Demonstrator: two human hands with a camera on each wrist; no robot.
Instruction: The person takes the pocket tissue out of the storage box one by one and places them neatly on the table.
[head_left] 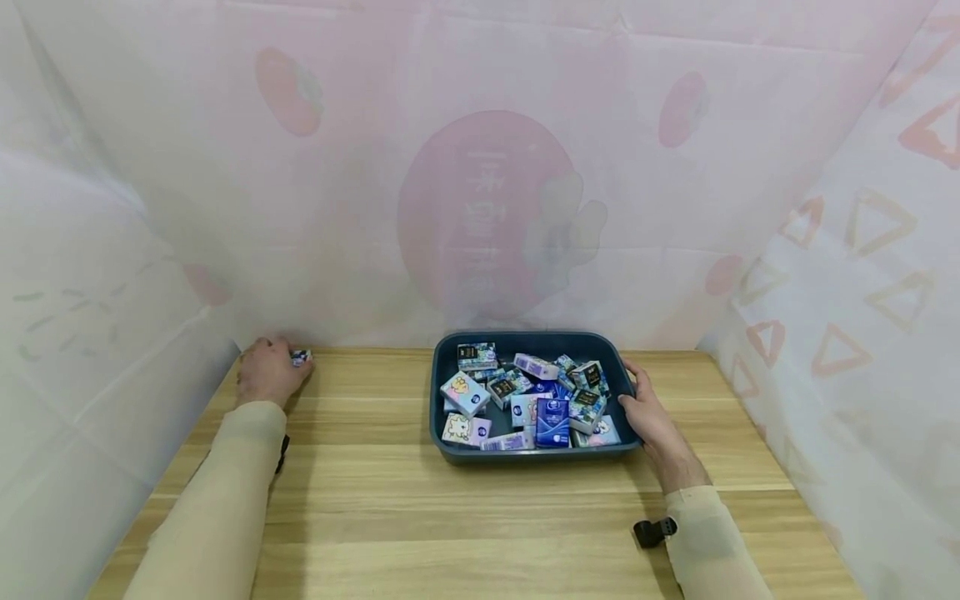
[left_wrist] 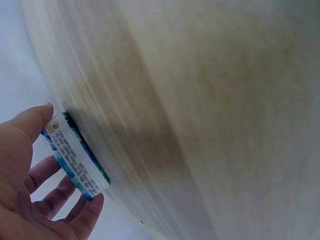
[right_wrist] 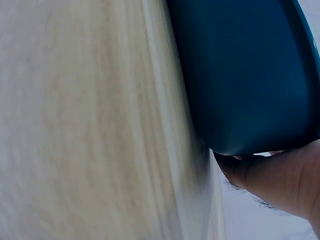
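At the table's far left corner my left hand point(head_left: 268, 372) holds a small tissue pack point(head_left: 302, 358). The left wrist view shows that pack point(left_wrist: 77, 156) pinched between thumb and fingertips, its white label strip with print and a barcode facing the camera, blue-green pattern along the edges. My right hand point(head_left: 651, 415) grips the right end of a dark teal plastic bin point(head_left: 480, 457), thumb at the rim. In the right wrist view the bin's outer wall point(right_wrist: 245, 75) hides most of the fingers. Several tissue packs point(head_left: 552, 422) lie jumbled inside the bin, in blue, floral and cartoon wrappers.
The bin stands on a wood-grain table point(head_left: 390, 525), close to its back edge. A pale printed cloth point(head_left: 345, 167) hangs behind the table, with more cloth along the left and right sides. A black device point(head_left: 654, 532) sits at the right wrist.
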